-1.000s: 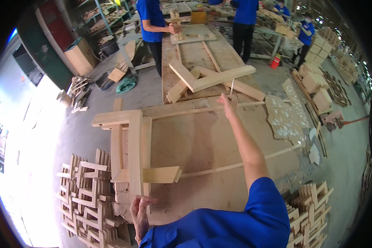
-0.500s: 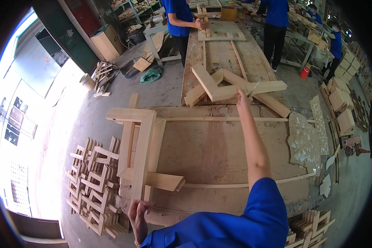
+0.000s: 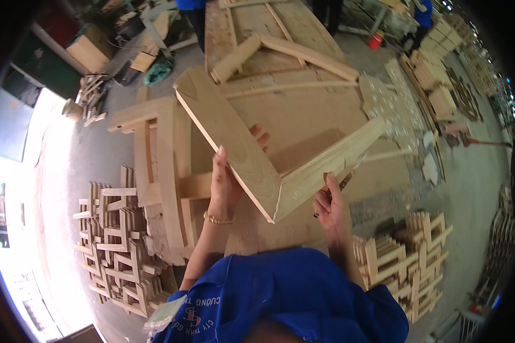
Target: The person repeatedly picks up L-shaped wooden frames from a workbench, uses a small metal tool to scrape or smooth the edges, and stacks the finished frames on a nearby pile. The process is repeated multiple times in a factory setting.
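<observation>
Left hand (image 3: 226, 186) grips the pale V-shaped jointed wooden frame (image 3: 269, 148), lifted for inspection; right hand (image 3: 331, 206), at four o'clock, pinches a thin tool against it. Next: steady support.

Grey concrete floor (image 3: 91, 148), bright daylight at left, stacked wooden frames (image 3: 120, 240) around the workbench (image 3: 303, 120).

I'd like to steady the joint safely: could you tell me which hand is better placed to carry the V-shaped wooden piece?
Probably the left hand: it grips the broad board of the V-shaped wooden piece with thumb and fingers wrapped around it. The right hand only touches the narrower arm near the corner and also holds a thin tool.
</observation>
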`<state>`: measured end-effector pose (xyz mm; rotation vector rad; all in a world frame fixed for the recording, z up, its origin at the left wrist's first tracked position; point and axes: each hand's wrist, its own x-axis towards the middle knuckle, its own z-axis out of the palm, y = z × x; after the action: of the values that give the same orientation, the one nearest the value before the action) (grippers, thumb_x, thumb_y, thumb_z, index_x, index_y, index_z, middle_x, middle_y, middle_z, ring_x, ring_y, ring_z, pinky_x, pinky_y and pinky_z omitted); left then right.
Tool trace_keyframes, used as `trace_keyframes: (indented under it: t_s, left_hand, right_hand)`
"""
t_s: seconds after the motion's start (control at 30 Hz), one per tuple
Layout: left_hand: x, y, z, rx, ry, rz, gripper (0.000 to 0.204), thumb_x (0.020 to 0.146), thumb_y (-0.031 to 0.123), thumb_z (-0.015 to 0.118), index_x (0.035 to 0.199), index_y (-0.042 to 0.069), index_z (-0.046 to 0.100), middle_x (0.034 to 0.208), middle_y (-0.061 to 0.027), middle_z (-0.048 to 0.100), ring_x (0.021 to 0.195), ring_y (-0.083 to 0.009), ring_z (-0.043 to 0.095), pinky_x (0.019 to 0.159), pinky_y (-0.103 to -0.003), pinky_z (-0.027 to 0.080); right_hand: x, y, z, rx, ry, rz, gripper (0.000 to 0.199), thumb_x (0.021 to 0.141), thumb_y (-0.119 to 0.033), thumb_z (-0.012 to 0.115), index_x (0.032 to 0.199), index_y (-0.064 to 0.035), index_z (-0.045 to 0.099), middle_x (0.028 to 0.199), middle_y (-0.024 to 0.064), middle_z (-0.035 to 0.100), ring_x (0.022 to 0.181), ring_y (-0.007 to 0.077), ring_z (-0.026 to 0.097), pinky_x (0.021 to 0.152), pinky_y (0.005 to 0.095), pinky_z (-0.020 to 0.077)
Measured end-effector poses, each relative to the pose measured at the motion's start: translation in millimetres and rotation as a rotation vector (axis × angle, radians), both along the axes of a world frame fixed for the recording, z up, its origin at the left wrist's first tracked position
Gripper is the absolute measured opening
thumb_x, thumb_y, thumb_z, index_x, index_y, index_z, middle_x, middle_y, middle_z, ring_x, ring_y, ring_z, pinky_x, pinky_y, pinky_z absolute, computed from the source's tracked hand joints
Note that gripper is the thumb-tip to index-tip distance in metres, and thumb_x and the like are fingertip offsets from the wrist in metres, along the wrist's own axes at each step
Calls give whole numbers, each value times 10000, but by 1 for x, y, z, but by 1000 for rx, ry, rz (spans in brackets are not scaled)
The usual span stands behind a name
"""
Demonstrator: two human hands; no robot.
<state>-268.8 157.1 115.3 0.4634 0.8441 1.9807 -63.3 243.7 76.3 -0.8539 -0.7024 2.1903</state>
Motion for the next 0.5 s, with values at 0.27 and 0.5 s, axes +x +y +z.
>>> trace_keyframes:
  t_s: [0.27,0.5]
  left_hand:
    - [3,-18,-6,55,-249,-34,497,809,410,573,1123,45,450,999,-97,560,824,-211,567,704,-289,503]
    - [-2,-45,-4,218,-397,-111,509,778,344,627,1149,55,433,996,-117,554,820,-232,570,725,-302,533]
  right_hand:
    - [80,-71,50,507,-456,471,379,923,-213,520,1253,-27,517,868,-17,564,696,48,431,639,185,341]
    - [33,-121,61,1267,-656,155,282,835,1,605,1096,-92,657,827,45,512,735,134,509,630,235,404]
